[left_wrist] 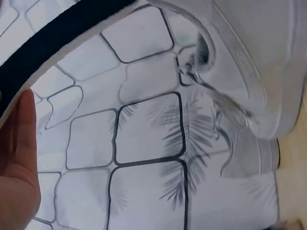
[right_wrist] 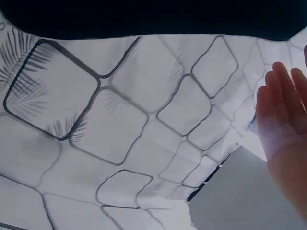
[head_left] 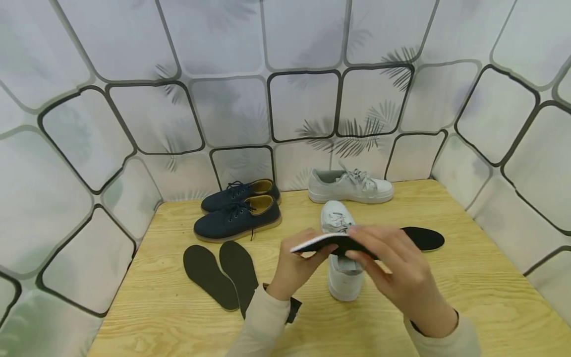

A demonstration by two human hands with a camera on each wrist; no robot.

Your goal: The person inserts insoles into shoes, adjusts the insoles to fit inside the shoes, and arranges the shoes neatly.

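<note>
A thin shoe insole point(head_left: 318, 242), black on one face with a white edge, is raised above an upright white sneaker point(head_left: 345, 287). My left hand point(head_left: 296, 267) pinches its left end, the thumb lying against the black face. From the other side my right hand point(head_left: 403, 265) holds it between fingers and thumb. The insole point(left_wrist: 57, 40) slants across the top of the left wrist view, the left hand's fingers point(left_wrist: 24, 139) at its pale edge. Insole and hands hide the middle of the sneaker.
Another white sneaker point(head_left: 327, 189) stands at the back by the patterned curtain. Right of the hands lies a second black insole point(head_left: 427, 239). On the left are two dark insoles point(head_left: 209, 275), partly behind the left sleeve, and a pair of navy lace-up shoes point(head_left: 227, 225).
</note>
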